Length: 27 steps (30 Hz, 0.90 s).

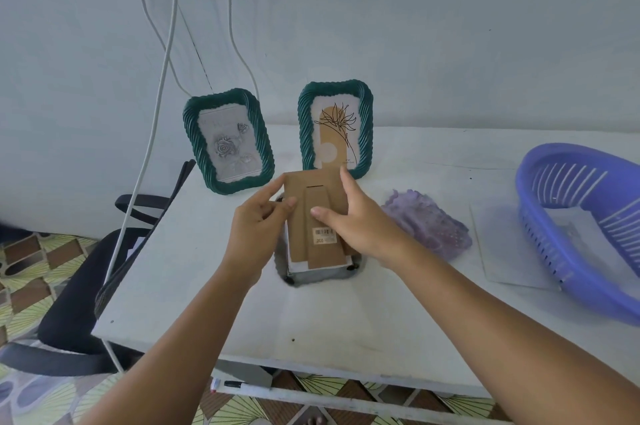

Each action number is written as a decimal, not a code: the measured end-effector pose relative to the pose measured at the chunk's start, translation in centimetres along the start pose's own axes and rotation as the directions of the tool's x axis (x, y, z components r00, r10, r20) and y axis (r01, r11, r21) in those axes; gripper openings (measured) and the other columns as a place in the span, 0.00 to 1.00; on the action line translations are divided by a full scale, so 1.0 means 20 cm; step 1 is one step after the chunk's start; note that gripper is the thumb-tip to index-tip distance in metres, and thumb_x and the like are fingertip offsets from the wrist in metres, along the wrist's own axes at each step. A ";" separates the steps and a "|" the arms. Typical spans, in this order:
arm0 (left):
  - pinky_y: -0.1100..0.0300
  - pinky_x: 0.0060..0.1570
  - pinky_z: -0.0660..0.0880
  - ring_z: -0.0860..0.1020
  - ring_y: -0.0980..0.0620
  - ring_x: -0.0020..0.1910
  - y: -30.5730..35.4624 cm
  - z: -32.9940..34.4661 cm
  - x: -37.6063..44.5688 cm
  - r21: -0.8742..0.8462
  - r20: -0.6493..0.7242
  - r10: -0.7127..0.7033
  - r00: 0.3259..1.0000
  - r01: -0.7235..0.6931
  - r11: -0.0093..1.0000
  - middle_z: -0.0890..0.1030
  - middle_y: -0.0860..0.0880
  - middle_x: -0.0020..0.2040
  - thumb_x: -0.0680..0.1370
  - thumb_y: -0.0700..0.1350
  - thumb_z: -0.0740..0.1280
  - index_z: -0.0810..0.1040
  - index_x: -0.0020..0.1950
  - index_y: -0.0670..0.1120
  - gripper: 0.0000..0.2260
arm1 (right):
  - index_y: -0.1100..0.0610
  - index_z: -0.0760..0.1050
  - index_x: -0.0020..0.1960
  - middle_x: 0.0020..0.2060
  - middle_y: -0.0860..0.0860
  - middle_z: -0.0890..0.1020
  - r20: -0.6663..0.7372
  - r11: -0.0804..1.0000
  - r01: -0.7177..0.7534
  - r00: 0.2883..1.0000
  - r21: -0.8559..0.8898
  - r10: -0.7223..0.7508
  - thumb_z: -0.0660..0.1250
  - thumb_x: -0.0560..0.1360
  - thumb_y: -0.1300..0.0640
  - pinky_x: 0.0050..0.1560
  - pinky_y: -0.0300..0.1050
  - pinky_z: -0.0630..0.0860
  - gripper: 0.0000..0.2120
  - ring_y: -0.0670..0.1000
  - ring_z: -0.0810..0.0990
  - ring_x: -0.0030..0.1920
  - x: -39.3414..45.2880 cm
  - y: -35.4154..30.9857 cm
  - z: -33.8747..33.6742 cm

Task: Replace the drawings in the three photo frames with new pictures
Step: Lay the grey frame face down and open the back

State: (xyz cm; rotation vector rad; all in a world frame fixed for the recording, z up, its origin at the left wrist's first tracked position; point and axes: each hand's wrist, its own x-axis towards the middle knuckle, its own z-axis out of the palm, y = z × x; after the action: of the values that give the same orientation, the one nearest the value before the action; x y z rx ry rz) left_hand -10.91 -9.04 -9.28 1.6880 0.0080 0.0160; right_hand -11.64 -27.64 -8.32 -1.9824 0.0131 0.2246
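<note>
Our left hand and right hand each pinch the brown backing board over a face-down frame; 2 green frames stand far on the table.

Green ribbed frames; brown backing board; blue slotted basket; purple cloth; white table.

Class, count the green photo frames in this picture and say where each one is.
3: rose frame standing back left, flower frame standing back centre, third frame face down under both hands, mostly hidden.
</note>
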 end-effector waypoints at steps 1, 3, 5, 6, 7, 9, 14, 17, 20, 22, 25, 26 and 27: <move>0.62 0.48 0.78 0.83 0.53 0.41 0.00 0.01 0.00 -0.001 0.001 0.000 1.000 0.000 1.000 0.86 0.49 0.41 0.82 0.46 0.69 0.76 0.71 0.58 0.18 | 0.42 0.40 0.83 0.67 0.42 0.76 -0.001 0.999 -0.001 1.000 0.046 0.001 0.68 0.80 0.44 0.55 0.41 0.79 0.44 0.45 0.78 0.62 -0.01 0.00 0.00; 0.59 0.48 0.74 0.77 0.51 0.40 -0.01 0.02 0.01 0.064 0.001 0.009 1.000 -0.010 0.998 0.84 0.49 0.40 0.82 0.49 0.68 0.75 0.72 0.59 0.18 | 0.42 0.40 0.83 0.68 0.43 0.75 -0.027 0.996 0.010 1.000 0.094 -0.007 0.67 0.81 0.49 0.54 0.38 0.76 0.42 0.45 0.77 0.62 -0.01 0.00 0.00; 0.63 0.45 0.74 0.76 0.54 0.39 -0.04 0.00 0.02 0.235 -0.013 0.042 0.999 -0.038 0.971 0.85 0.55 0.44 0.83 0.52 0.66 0.72 0.74 0.59 0.19 | 0.42 0.40 0.83 0.72 0.43 0.73 -0.065 0.996 0.025 0.998 0.085 -0.019 0.66 0.82 0.51 0.62 0.42 0.74 0.41 0.45 0.75 0.65 -0.01 0.01 -0.02; 0.64 0.44 0.74 0.76 0.56 0.38 -0.05 -0.02 0.03 0.334 -0.037 0.061 0.997 -0.045 0.941 0.84 0.56 0.45 0.83 0.53 0.66 0.71 0.75 0.59 0.20 | 0.42 0.40 0.82 0.73 0.43 0.72 -0.085 0.997 0.024 0.996 0.071 -0.018 0.66 0.82 0.52 0.66 0.45 0.74 0.41 0.45 0.74 0.67 -0.02 0.02 -0.05; 0.64 0.44 0.74 0.76 0.56 0.39 -0.07 -0.04 0.04 0.422 -0.067 0.080 0.995 -0.045 0.905 0.83 0.56 0.46 0.83 0.53 0.65 0.71 0.75 0.58 0.20 | 0.42 0.40 0.82 0.73 0.43 0.72 -0.109 0.998 0.019 0.994 0.058 -0.013 0.66 0.82 0.52 0.68 0.49 0.74 0.41 0.46 0.75 0.67 -0.02 0.03 -0.08; 0.59 0.49 0.75 0.76 0.55 0.44 -0.10 -0.09 0.07 0.560 -0.098 0.102 0.990 -0.029 0.828 0.80 0.55 0.48 0.83 0.53 0.65 0.71 0.76 0.55 0.21 | 0.41 0.39 0.82 0.72 0.44 0.72 -0.156 1.000 -0.011 0.988 0.022 0.014 0.65 0.82 0.52 0.65 0.50 0.75 0.41 0.48 0.76 0.65 -0.04 0.04 -0.15; 0.59 0.47 0.71 0.78 0.53 0.47 -0.16 -0.13 0.09 0.649 -0.063 0.040 0.997 0.010 0.761 0.80 0.54 0.46 0.81 0.53 0.67 0.79 0.70 0.54 0.17 | 0.42 0.38 0.82 0.61 0.45 0.77 -0.276 0.960 -0.171 0.955 -0.222 0.106 0.63 0.80 0.49 0.59 0.53 0.75 0.41 0.52 0.78 0.56 -0.09 0.10 -0.29; 0.58 0.43 0.72 0.78 0.54 0.43 -0.16 -0.12 0.07 0.606 -0.081 0.046 0.996 0.012 0.795 0.81 0.54 0.42 0.80 0.52 0.68 0.81 0.66 0.56 0.14 | 0.44 0.39 0.82 0.56 0.47 0.79 -0.296 0.919 -0.234 0.945 -0.317 0.139 0.62 0.79 0.50 0.64 0.60 0.72 0.41 0.54 0.78 0.54 -0.09 0.14 -0.33; 0.59 0.40 0.71 0.75 0.52 0.37 -0.17 -0.11 0.05 0.540 -0.120 0.067 0.990 0.009 0.841 0.80 0.49 0.38 0.80 0.48 0.69 0.84 0.58 0.57 0.09 | 0.46 0.42 0.82 0.52 0.48 0.77 -0.284 0.906 -0.285 0.939 -0.314 0.197 0.62 0.79 0.50 0.54 0.60 0.80 0.40 0.54 0.78 0.53 -0.10 0.17 -0.33; 0.58 0.39 0.70 0.72 0.51 0.35 -0.17 -0.11 0.04 0.528 -0.124 0.087 0.989 -0.009 0.849 0.80 0.46 0.36 0.79 0.47 0.69 0.82 0.50 0.60 0.07 | 0.46 0.44 0.82 0.56 0.49 0.74 -0.288 0.887 -0.309 0.933 -0.342 0.215 0.62 0.78 0.48 0.58 0.61 0.79 0.39 0.56 0.75 0.58 -0.11 0.19 -0.31; 0.58 0.37 0.69 0.71 0.52 0.35 -0.18 -0.11 0.04 0.521 -0.127 0.086 0.988 -0.008 0.854 0.78 0.49 0.34 0.79 0.48 0.69 0.83 0.53 0.61 0.08 | 0.48 0.49 0.80 0.65 0.56 0.70 -0.288 0.850 -0.336 0.930 -0.405 0.230 0.61 0.76 0.47 0.67 0.60 0.68 0.37 0.62 0.69 0.68 -0.08 0.21 -0.30; 0.58 0.37 0.69 0.72 0.52 0.35 -0.18 -0.11 0.04 0.520 -0.131 0.086 0.988 -0.005 0.854 0.77 0.51 0.34 0.79 0.48 0.69 0.84 0.56 0.60 0.08 | 0.49 0.49 0.80 0.66 0.58 0.67 -0.285 0.845 -0.345 0.928 -0.409 0.241 0.61 0.77 0.47 0.69 0.60 0.65 0.36 0.63 0.67 0.69 -0.08 0.21 -0.29; 0.58 0.37 0.69 0.72 0.52 0.35 -0.18 -0.11 0.04 0.520 -0.135 0.087 0.987 -0.004 0.854 0.77 0.51 0.34 0.79 0.48 0.69 0.84 0.57 0.58 0.09 | 0.49 0.48 0.81 0.68 0.58 0.65 -0.281 0.842 -0.352 0.926 -0.408 0.251 0.61 0.77 0.47 0.70 0.60 0.63 0.36 0.63 0.65 0.70 -0.08 0.22 -0.29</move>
State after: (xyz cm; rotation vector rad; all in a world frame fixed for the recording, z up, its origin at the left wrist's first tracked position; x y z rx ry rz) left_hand -10.03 -6.45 -12.66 2.2281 0.0969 0.1971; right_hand -12.78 -34.90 -9.67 -2.4625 0.4614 0.2284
